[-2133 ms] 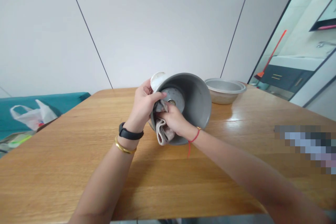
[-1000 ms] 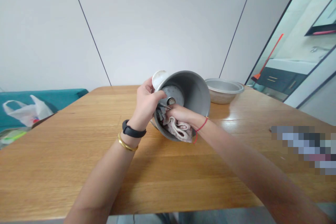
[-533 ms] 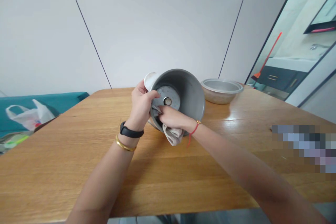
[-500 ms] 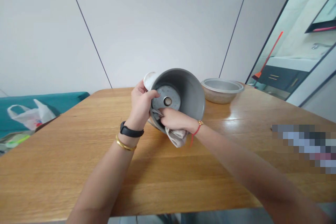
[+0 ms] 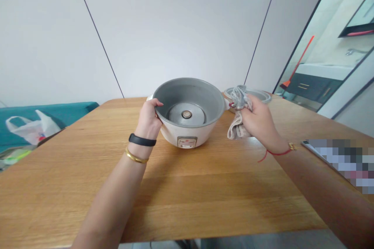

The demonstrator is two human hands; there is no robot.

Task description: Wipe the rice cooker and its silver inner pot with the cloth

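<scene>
A white rice cooker body [image 5: 187, 124] with a grey inside and a round heating plate stands upright on the wooden table [image 5: 181, 194]. My left hand [image 5: 149, 118] grips its left rim, thumb inside. My right hand [image 5: 258, 118] is to the right of the cooker, closed on a crumpled grey-beige cloth [image 5: 237, 118] that hangs from the fist. The cloth is clear of the cooker.
A metal inner pot [image 5: 257, 96] sits behind my right hand at the back of the table. A teal bench with a white plastic bag [image 5: 32, 128] is at the left. A blurred patch lies at the table's right edge. A doorway opens at the right.
The cooker was tilted on its side with my right hand and the cloth inside it. Now it stands upright and my right hand has come out to the right with the cloth.
</scene>
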